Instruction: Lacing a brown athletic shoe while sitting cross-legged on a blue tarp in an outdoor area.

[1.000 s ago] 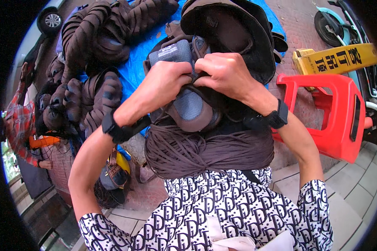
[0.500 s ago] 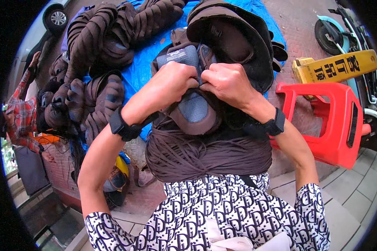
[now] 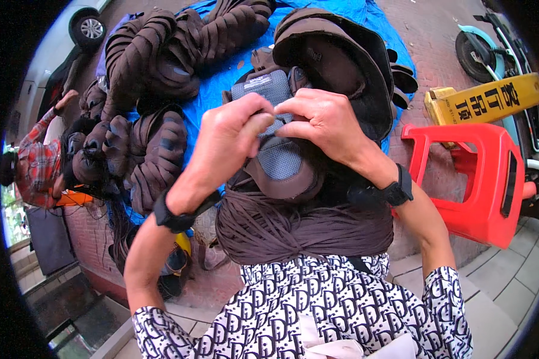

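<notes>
We hold a brown shoe upper with a grey mesh tongue [image 3: 278, 157] above a thick bundle of brown cord [image 3: 305, 224] that lies across our lap. Our left hand [image 3: 230, 140] pinches the top edge of the tongue between thumb and bent fingers, and our right hand [image 3: 323, 122] pinches the same edge just beside it, fingertips almost touching. Behind the upper a blue tarp [image 3: 221, 66] carries heaps of brown uppers [image 3: 156, 54], crowding its far and left edges. To the right of the upper stands a red plastic stool [image 3: 485, 179], near our right forearm, with paving open below it. Left of the upper, another person in a plaid sleeve [image 3: 39, 164] sits close to the heaps.
</notes>
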{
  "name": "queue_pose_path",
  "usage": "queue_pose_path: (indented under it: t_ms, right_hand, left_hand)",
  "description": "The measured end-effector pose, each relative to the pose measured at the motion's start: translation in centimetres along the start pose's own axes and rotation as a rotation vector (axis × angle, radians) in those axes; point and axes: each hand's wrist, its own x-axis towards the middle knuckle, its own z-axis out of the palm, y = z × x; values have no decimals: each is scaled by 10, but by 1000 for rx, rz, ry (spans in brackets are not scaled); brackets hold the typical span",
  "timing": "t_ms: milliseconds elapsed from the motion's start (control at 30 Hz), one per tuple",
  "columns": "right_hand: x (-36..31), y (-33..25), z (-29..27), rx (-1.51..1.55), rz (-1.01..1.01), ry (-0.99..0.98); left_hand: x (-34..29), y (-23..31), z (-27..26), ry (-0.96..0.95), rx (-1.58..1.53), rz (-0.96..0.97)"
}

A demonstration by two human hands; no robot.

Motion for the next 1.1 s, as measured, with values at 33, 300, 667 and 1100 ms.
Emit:
queue_pose_path:
  t_ms: [33, 300, 667, 1100]
  right_hand:
    - [3, -2, -1, 65, 5, -16]
    - [13, -10, 5, 197, 97, 124]
    - [31, -25, 1, 602, 414, 90]
    - [24, -18, 17, 586, 624, 48]
  left_hand:
    - [1, -3, 6, 44, -38, 31]
    - [7, -27, 21, 217, -324, 32]
    - [15, -32, 28, 184, -752, -72]
    - [3, -33, 53, 311, -389, -19]
